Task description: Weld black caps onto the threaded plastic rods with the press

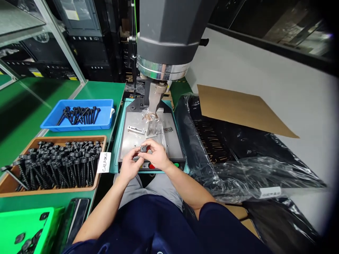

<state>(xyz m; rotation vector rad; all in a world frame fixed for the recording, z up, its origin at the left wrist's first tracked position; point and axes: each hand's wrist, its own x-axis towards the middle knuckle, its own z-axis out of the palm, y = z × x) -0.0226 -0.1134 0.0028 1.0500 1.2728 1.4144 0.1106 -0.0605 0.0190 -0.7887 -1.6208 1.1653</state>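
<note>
1. the small black part (143, 149) is between both hands, above the front of the metal plate (127, 144).
2. left hand (130, 164) and right hand (156, 155) pinch it, fingertips closed around its edges.
3. it looks light, stiff, probably plastic; its sides seem the surest hold.
4. clear film (161, 133) crowds the space under the metal horn (155, 98); a red button (151, 166) shows just below the right hand.
5. an orange tray (53, 192) of black stems stands leftward.

On the counter (100, 88), left, near to far: bin (13, 221), front tray (66, 191), rear tray (76, 129) (each holding parts (57, 165)). Centre: press (169, 31); before it, small part (143, 149) between left hand (129, 163) and right hand (157, 155). Right: cardboard sheet (243, 110) over plastic sheeting (246, 180).
</note>
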